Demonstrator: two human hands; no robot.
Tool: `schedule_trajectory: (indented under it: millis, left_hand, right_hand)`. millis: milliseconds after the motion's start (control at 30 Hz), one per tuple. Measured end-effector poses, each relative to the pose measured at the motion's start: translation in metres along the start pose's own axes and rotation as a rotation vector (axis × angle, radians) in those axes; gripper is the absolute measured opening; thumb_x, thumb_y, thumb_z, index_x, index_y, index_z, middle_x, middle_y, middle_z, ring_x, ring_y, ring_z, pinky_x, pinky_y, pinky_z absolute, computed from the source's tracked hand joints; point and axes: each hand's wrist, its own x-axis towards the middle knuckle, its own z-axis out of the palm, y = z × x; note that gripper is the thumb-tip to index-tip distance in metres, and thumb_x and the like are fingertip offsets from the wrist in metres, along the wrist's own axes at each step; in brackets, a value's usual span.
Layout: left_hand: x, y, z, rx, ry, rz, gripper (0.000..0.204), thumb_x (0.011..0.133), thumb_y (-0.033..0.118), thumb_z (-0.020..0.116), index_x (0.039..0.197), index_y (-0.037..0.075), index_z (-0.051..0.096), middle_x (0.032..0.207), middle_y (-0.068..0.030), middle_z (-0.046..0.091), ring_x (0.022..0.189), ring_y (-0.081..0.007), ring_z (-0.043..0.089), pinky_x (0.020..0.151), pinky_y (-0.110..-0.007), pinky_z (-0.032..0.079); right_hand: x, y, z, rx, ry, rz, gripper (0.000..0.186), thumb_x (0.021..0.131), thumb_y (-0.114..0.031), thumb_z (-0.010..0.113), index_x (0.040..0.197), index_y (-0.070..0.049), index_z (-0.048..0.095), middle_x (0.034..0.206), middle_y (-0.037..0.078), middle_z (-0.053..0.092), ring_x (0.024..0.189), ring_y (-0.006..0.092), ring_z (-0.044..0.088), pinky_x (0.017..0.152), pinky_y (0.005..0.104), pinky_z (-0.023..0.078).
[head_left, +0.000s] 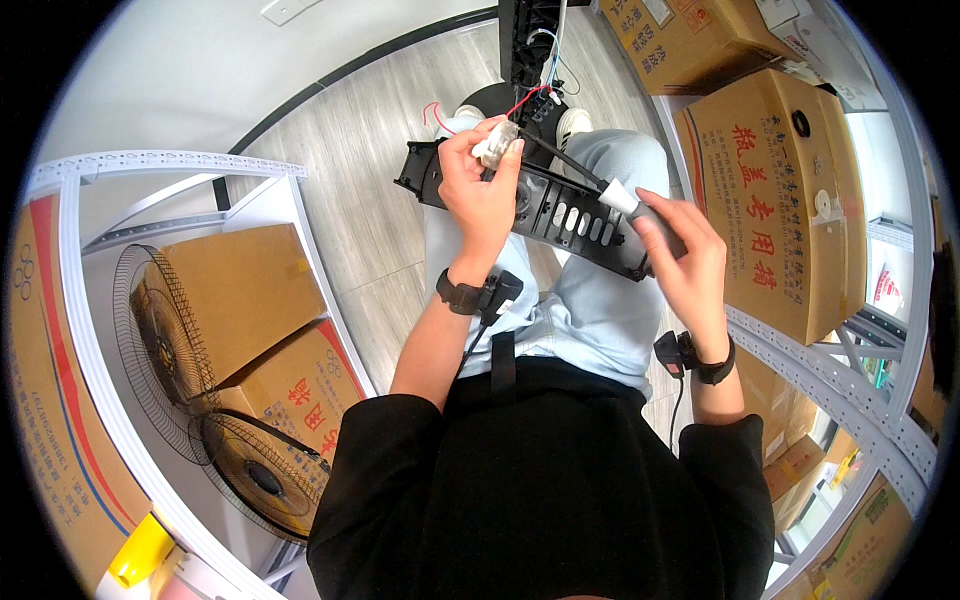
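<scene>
At far edge of panel (548,206) on knees (625,158), L hand (480,192) is pinching pale part (494,146) & R hand (688,250) is curling fingers round driver (617,196), poss. risking a slip into L hand if pinch is loosening.

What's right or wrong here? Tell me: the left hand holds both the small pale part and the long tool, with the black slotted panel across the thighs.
One thing is wrong: the head view shows the long tool in the right hand. The left hand holds just the small pale part, with the black slotted panel across the thighs.
</scene>
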Motion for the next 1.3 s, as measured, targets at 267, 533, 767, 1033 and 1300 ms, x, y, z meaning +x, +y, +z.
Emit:
schedule_trajectory:
  millis: [267,533,767,1033,1300]
  left_hand:
    - [0.005,0.007,-0.001,0.023,-0.020,0.026,0.034,0.087,-0.005,0.072,0.111,-0.001,0.048,0.119,-0.0201,0.068,0.098,-0.0151,0.066,0.086,-0.029,0.055]
    - [0.006,0.010,-0.005,0.053,-0.089,0.006,0.040,0.085,-0.008,0.073,0.114,0.001,0.046,0.122,-0.0233,0.064,0.108,-0.0229,0.065,0.094,-0.033,0.053]
    - [0.009,0.008,-0.005,0.075,-0.048,0.035,0.034,0.086,-0.006,0.073,0.110,-0.001,0.049,0.117,-0.0192,0.069,0.098,-0.0153,0.067,0.086,-0.029,0.055]
    - [0.008,0.012,-0.007,0.077,-0.081,-0.008,0.039,0.086,-0.009,0.072,0.113,0.001,0.046,0.120,-0.0229,0.065,0.106,-0.0221,0.066,0.093,-0.032,0.054]
    - [0.009,0.008,-0.008,0.057,-0.039,0.028,0.034,0.086,-0.007,0.072,0.110,-0.002,0.050,0.117,-0.0198,0.068,0.101,-0.0170,0.067,0.088,-0.030,0.055]
  right_hand:
    - [0.005,0.018,-0.005,0.375,-0.224,0.146,0.033,0.091,-0.018,0.073,0.119,-0.004,0.060,0.098,0.004,0.065,0.078,0.0064,0.062,0.059,0.0205,0.046]
    - [0.010,0.027,-0.002,0.525,-0.261,0.306,0.028,0.100,-0.024,0.061,0.122,-0.007,0.060,0.093,-0.001,0.063,0.069,0.0038,0.059,0.052,0.0188,0.038]
    - [0.017,0.030,-0.005,0.573,-0.316,0.390,0.032,0.094,-0.019,0.071,0.120,-0.006,0.057,0.096,-0.001,0.059,0.069,0.0049,0.056,0.052,0.0194,0.038]
    - [0.006,0.038,0.004,0.473,-0.233,0.176,0.033,0.104,-0.028,0.055,0.126,-0.004,0.056,0.095,0.004,0.067,0.069,0.0047,0.059,0.048,0.0168,0.032]
    - [0.011,0.029,-0.002,0.635,-0.268,0.337,0.032,0.097,-0.020,0.065,0.124,-0.006,0.053,0.097,0.003,0.063,0.071,0.0072,0.063,0.048,0.0176,0.035]
